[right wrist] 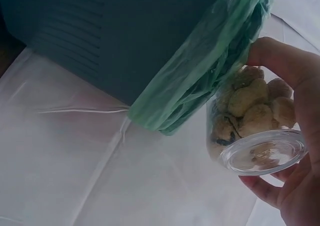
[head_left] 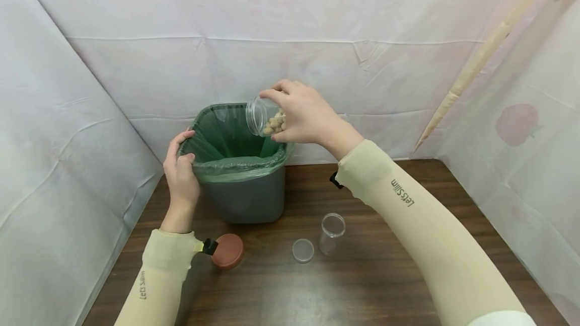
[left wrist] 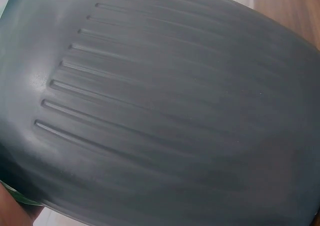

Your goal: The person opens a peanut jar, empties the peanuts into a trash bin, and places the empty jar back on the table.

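Observation:
My right hand (head_left: 305, 114) grips a clear jar (head_left: 257, 114) tipped on its side, its mouth pointing left over the bin's opening. Round beige lumps (right wrist: 255, 106) lie inside the jar, toward its base; their kind is unclear. Beneath stands a dark grey trash bin (head_left: 246, 200) lined with a green plastic bag (head_left: 217, 137) folded over the rim. At the bin's left side my left hand (head_left: 181, 172) holds the rim, fingers and thumb bent over the edge. The left wrist view is filled by the ribbed grey bin wall (left wrist: 165, 101).
On the dark wooden table (head_left: 272, 296), a reddish-brown round lid (head_left: 228, 251) lies by my left wrist. A clear lid (head_left: 303, 250) and an upright clear jar (head_left: 332, 235) stand in front of the bin. White cloth (head_left: 317, 14) hangs behind and on both sides.

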A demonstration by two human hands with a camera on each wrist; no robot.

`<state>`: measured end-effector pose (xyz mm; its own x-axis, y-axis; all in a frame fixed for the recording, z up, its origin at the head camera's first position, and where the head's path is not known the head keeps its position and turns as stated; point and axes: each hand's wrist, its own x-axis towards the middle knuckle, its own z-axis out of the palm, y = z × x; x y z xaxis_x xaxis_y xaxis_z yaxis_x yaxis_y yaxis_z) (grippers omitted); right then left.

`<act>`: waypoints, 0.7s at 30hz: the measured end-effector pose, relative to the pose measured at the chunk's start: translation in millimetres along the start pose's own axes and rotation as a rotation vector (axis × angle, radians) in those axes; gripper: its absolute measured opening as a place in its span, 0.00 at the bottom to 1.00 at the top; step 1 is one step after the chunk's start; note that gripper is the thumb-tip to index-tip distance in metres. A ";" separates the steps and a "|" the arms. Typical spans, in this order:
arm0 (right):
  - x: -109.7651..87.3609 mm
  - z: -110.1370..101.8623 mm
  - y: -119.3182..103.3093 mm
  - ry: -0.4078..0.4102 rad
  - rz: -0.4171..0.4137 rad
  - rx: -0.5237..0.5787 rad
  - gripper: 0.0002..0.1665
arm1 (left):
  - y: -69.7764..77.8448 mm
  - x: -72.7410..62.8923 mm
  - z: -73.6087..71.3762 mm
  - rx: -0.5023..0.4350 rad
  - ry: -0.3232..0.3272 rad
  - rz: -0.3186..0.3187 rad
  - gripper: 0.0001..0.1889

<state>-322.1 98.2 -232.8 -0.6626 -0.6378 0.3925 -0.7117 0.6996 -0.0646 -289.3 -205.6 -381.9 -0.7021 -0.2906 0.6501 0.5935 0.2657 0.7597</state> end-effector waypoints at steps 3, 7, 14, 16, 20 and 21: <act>1.8 0.1 -2.3 -0.021 -0.026 -0.048 0.53 | 0.2 -0.5 0.2 0.005 0.002 -0.008 0.32; 4.2 -0.2 -5.2 -0.047 -0.053 -0.109 0.51 | -0.2 -1.3 0.2 0.005 0.003 -0.013 0.32; 4.9 1.2 -8.3 -0.027 -0.104 -0.190 0.48 | -1.4 -1.7 0.9 0.010 -0.001 -0.009 0.32; 4.9 2.0 -8.9 -0.022 -0.119 -0.214 0.48 | -2.0 -1.9 1.1 0.003 -0.003 -0.011 0.32; 5.2 3.0 -10.5 -0.013 -0.135 -0.234 0.48 | -2.5 -1.8 1.4 0.001 -0.002 -0.007 0.32; 5.4 3.1 -10.9 -0.014 -0.136 -0.238 0.48 | -2.4 -1.8 1.5 -0.001 -0.002 -0.007 0.32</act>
<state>-318.7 86.1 -232.8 -0.5689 -0.7343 0.3703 -0.7204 0.6622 0.2062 -290.0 -204.3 -384.8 -0.7071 -0.2908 0.6446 0.5888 0.2626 0.7644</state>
